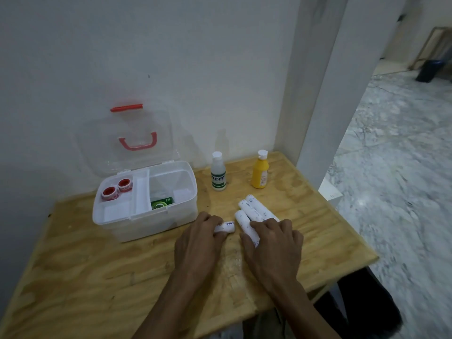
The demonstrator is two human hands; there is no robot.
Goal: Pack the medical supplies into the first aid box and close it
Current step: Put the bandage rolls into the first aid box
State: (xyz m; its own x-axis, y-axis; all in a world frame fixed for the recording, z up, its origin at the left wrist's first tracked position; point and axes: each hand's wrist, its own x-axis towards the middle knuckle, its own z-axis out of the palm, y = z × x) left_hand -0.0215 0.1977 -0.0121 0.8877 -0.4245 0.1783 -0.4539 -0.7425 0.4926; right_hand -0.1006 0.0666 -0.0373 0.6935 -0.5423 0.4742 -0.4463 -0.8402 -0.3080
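Note:
The clear first aid box [190,192] stands open on the wooden table [97,265], its lid [127,138] leaning back against the wall. Two red tape rolls [117,189] lie in its white tray, and a green packet [161,203] lies in the open compartment. My left hand [198,243] is closed on a short white bandage roll [226,226] just right of the box. My right hand [274,245] rests over a cluster of three long white bandage rolls [254,209], fingers curled around the nearest one.
A clear bottle with a green label [218,172] and a yellow bottle [260,171] stand upright behind the rolls, near the wall. The table's right edge meets a white pillar [325,94]; marble floor lies beyond.

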